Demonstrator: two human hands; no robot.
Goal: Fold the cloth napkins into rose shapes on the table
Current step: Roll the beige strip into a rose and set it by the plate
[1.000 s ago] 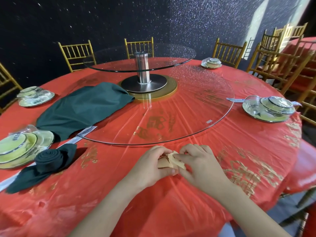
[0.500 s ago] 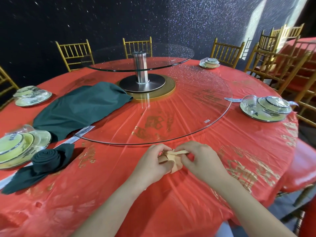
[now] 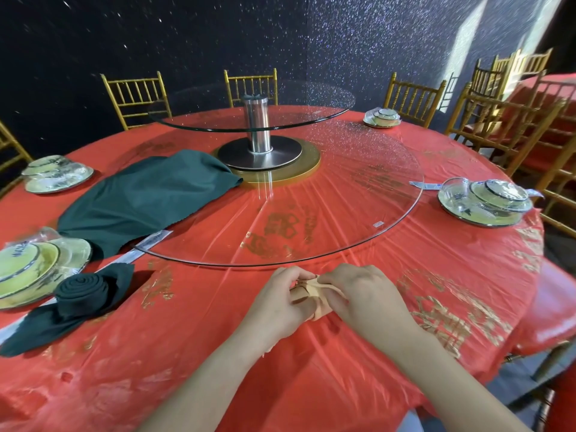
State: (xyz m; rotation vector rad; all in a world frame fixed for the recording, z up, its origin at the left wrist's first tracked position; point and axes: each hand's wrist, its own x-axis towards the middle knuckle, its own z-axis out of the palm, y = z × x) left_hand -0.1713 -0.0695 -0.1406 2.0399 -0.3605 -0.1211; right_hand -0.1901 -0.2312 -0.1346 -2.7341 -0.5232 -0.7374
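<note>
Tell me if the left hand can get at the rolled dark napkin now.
Probably yes: only bare red tablecloth lies between the left hand and the rolled dark napkin, though that hand first must release the beige napkin.

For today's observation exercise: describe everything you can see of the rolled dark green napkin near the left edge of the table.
The rolled dark green napkin is soft cloth wound into a tight spiral, with the coil facing up like a rose. Two flat, pointed flaps spread from its base, one up-right and one down-left. It rests on the red tablecloth, beside a wrapped plate set.
</note>
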